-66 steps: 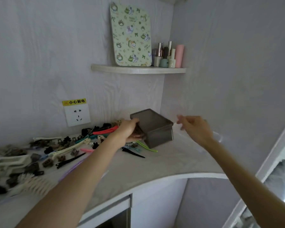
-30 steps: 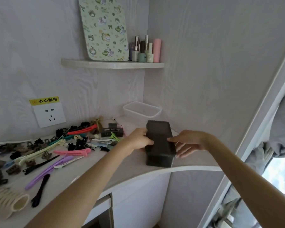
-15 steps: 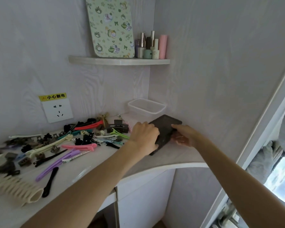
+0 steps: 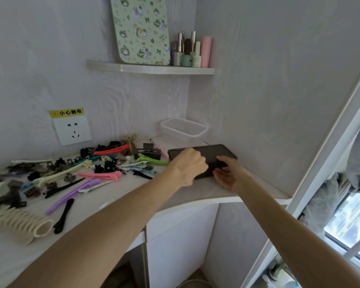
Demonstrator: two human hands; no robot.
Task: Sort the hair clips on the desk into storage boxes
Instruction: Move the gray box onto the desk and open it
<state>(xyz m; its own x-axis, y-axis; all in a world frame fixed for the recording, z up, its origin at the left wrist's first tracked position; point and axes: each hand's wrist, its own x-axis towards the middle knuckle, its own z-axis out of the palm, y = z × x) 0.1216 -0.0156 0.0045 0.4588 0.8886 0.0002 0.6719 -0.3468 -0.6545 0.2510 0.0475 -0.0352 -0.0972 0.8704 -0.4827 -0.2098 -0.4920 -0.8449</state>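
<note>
yellow label reads 小心触电; board maybe "hello".

The pale worktop carries a scatter of hair clips across its left side (pink, purple, green, black), a dark box at the right, and a clear box in the corner.
</note>
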